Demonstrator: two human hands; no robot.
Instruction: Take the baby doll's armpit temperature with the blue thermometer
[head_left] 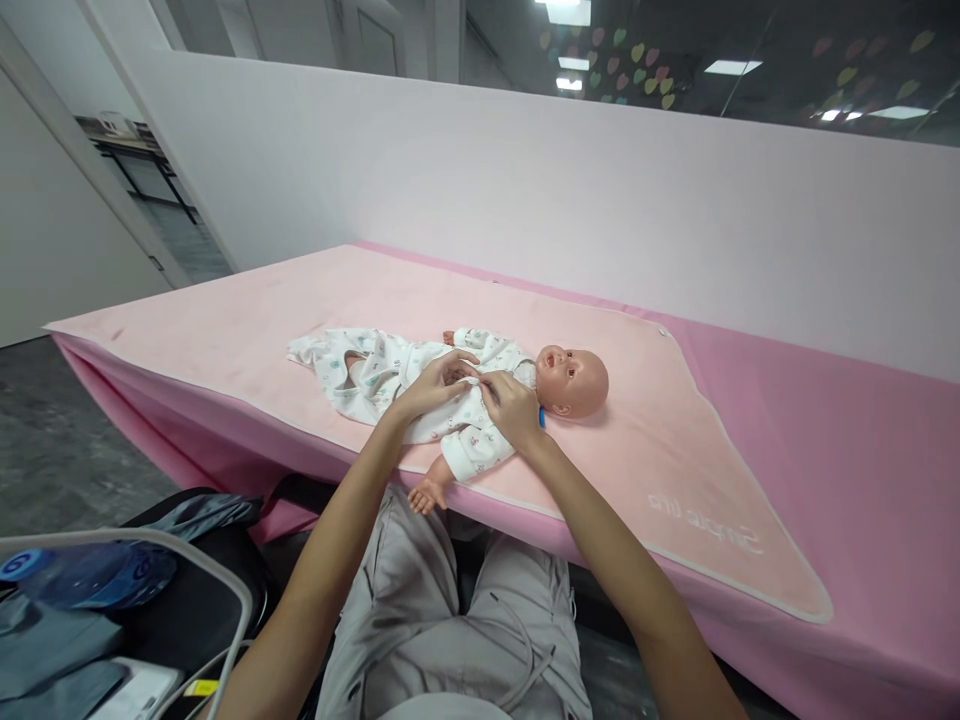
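A baby doll (574,380) lies on its back on the pink mat, its bald head to the right. It wears a white printed top (480,450) and matching white printed trousers (382,365). My left hand (439,385) bends over the doll's belly, fingertips closed on the front of the top. Close beside it, my right hand (511,408) pinches the same fabric at the chest. The exact bit of cloth between the fingertips is too small to make out. One doll hand (429,494) hangs over the table's near edge.
The pink mat (637,480) covers much of a table with a darker pink cloth (862,450). A white wall (562,200) rises behind. At lower left, a chair (217,560) holds a water bottle (97,572) and grey cloth (52,640).
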